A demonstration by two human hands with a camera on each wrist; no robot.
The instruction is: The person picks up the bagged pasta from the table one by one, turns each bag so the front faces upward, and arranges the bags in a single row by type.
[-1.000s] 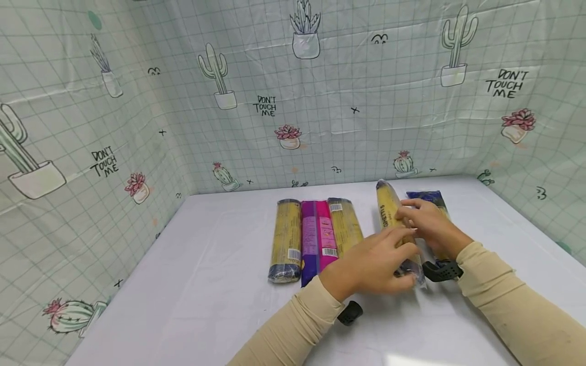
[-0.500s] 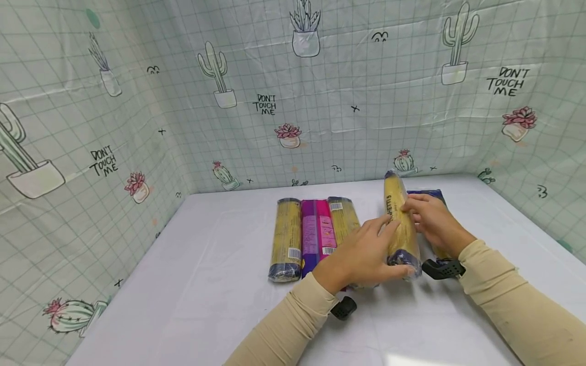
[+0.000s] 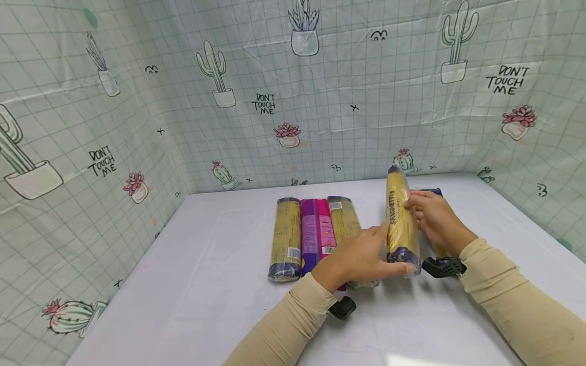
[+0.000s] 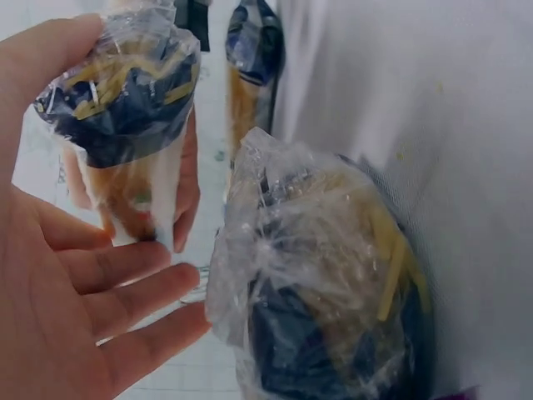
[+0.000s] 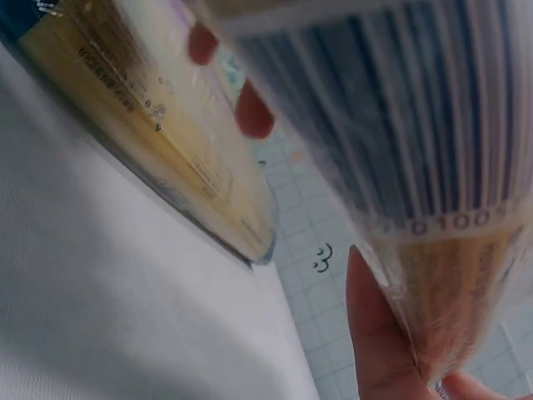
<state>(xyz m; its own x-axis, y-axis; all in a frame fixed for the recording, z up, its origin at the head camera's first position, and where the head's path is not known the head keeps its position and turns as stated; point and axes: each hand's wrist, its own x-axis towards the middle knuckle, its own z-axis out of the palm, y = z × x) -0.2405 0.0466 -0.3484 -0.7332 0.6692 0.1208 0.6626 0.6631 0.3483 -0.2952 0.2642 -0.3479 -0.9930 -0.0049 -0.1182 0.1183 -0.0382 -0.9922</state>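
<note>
A pack of spaghetti with dark blue ends stands tilted over the right part of the table, "SPAGHETTI 5" on its yellow side. My right hand pinches it along its right side; in the right wrist view its barcode fills much of the picture. My left hand is beside the pack's lower left, thumb touching the blue end and the other fingers spread. In the left wrist view that clear-wrapped end lies under the thumb, with the fingers reaching along the side.
Left of my hands lie a yellow pasta pack, a magenta and purple packet and another yellow pack, side by side. One more blue-ended pack lies behind my right hand. A cactus-print sheet encloses the white table.
The spaghetti pack has been tilted up and shifted slightly right, its lettering turned more upright. My left hand's fingers have straightened and spread beside it; my right hand keeps its pinch.
</note>
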